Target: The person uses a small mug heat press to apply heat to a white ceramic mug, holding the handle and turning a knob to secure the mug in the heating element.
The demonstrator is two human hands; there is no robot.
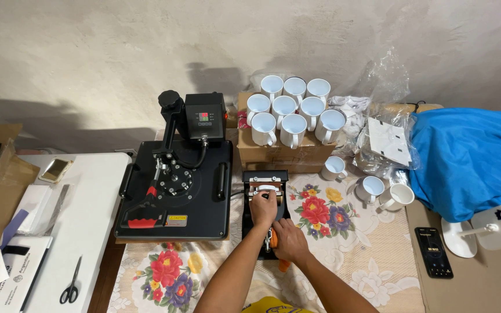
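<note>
head view, looking down at a table with a floral cloth (pixel 343 243). both hands on a small black mug press (pixel 265 203) that sits on the cloth, just right of a large flat heat press (pixel 175 191).

left hand (pixel 262 207): on top of the mug press near its middle, fingers curled over a white curved part. cannot tell whether it grips or only rests.

right hand (pixel 288 239): at the near end of the mug press, closed around an orange handle (pixel 273 236), mostly hidden under the fingers.

behind the mug press: a cardboard box (pixel 273 153) bearing nine white mugs (pixel 288 110) packed close, upright. three more white mugs stand on the cloth to the right, near crumpled clear plastic (pixel 384 87).

far right: blue cloth (pixel 471 156), a dark phone (pixel 433 252) with lit screen.

left side table: scissors (pixel 72 281), a gold phone (pixel 54 170), papers, open cardboard.
</note>
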